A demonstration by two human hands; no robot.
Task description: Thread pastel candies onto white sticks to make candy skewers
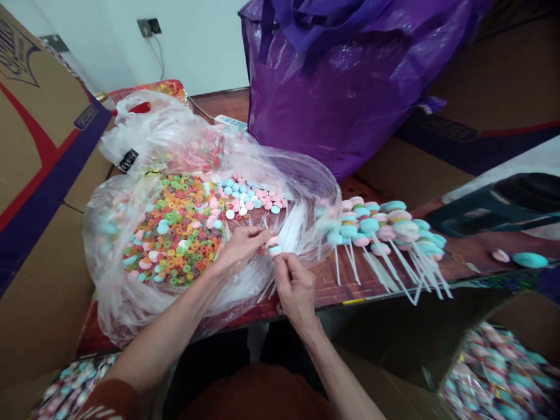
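Observation:
Near the table's front edge, my left hand (245, 248) pinches a small stacked candy lollipop (273, 246) with pink and pale blue layers. My right hand (298, 286) is closed just below it, thumb and finger against its lower side; any stick there is mostly hidden by the fingers. Left of my hands, an open clear plastic bag (111, 280) holds ring candies (184, 224) in green, orange and red. Pink, blue and white button-shaped candies (245, 195) lie behind my hands, beside a bundle of white sticks (294, 227).
Finished-looking candy lollipops (394, 224) lie piled on the table at right, sticks toward me. Behind stands a large purple bag (332, 99). A dark bottle (494, 204) lies at right. Cardboard boxes (30, 175) flank the table; wrapped candies (503, 373) fill one below.

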